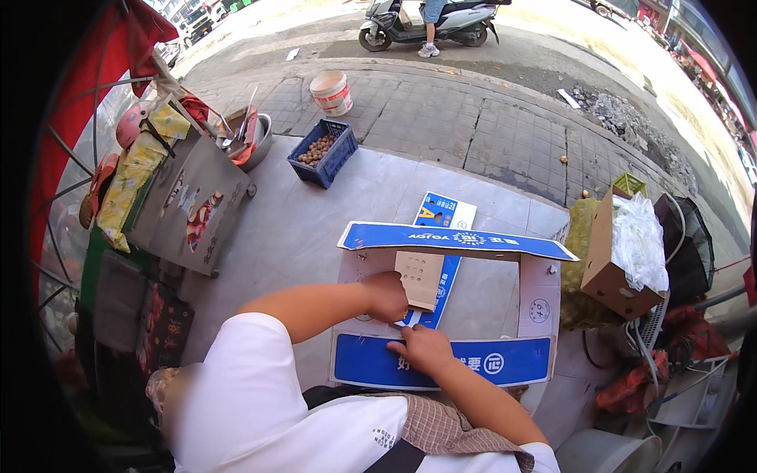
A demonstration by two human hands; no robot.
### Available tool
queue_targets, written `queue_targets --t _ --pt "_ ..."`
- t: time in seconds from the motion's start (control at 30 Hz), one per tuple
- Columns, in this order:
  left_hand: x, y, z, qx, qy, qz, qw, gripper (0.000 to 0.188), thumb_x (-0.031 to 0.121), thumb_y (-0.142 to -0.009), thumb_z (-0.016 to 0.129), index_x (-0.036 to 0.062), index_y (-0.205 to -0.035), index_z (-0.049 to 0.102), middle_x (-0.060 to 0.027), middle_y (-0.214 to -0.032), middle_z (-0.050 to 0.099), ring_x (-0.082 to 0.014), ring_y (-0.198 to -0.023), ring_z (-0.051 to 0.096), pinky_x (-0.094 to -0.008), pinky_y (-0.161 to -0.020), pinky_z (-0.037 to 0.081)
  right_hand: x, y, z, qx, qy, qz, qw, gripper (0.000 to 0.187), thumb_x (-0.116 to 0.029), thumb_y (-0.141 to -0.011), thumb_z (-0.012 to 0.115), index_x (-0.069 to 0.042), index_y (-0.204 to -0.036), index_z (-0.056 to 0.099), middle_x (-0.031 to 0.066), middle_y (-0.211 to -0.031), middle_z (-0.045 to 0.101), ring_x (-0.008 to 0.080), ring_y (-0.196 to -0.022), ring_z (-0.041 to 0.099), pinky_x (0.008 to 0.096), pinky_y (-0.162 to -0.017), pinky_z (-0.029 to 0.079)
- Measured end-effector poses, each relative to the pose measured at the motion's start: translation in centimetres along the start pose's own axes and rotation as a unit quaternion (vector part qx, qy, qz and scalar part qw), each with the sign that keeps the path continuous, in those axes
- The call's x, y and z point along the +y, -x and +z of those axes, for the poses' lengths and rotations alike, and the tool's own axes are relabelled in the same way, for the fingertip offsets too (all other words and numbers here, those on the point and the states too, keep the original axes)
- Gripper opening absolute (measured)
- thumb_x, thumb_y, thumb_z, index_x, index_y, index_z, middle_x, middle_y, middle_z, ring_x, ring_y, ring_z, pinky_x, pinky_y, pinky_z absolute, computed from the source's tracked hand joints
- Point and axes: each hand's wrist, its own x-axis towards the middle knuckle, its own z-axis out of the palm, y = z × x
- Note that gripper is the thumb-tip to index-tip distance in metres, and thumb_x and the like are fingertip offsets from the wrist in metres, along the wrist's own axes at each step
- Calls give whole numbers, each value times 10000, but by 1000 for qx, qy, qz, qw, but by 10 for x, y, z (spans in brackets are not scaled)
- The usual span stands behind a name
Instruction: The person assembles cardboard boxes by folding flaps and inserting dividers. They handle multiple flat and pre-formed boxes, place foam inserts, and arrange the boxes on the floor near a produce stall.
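A blue and white cardboard box [457,239] stands open in front of me, its far and near walls upright and the tiled floor showing through its open bottom. My left hand [384,298] is closed at the box's left side, against a brown cardboard flap [419,277] with small holes. My right hand [426,349] bends over the top edge of the near blue wall [505,361], its fingertips close to the left hand. The undersides of both hands' fingers are hidden. A blue and white cardboard panel [445,211] reaches out flat beyond the far wall.
A blue crate [325,154] of round brown items and a white bucket [331,93] stand ahead. At left is a metal cart [185,193]. To the right are a net sack [579,260] and a carton [601,264] with white plastic. Beyond, a person stands by a scooter [430,24].
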Motion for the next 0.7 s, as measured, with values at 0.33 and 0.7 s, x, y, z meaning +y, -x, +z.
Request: queue_targets --t 0.33,0.7 --pt "28 -7 10 -103 42 -57 992 329 279 -758 511 57 -891 714 -149 -924 680 -313 -882 642 -399 -807 493 -19 30 -24 -53 66 -33 996 422 -476 -837 553 -66 -817 651 119 -719 659 286 -671 646 414 -577 503" --pt "2 32 56 -83 94 -194 973 360 303 -846 423 75 -909 694 -172 -970 655 -305 -920 617 -429 -837 467 -34 92 -68 21 92 -292 952 167 -260 -796 599 -102 -756 562 34 -687 574 214 -695 602 328 -651 453"
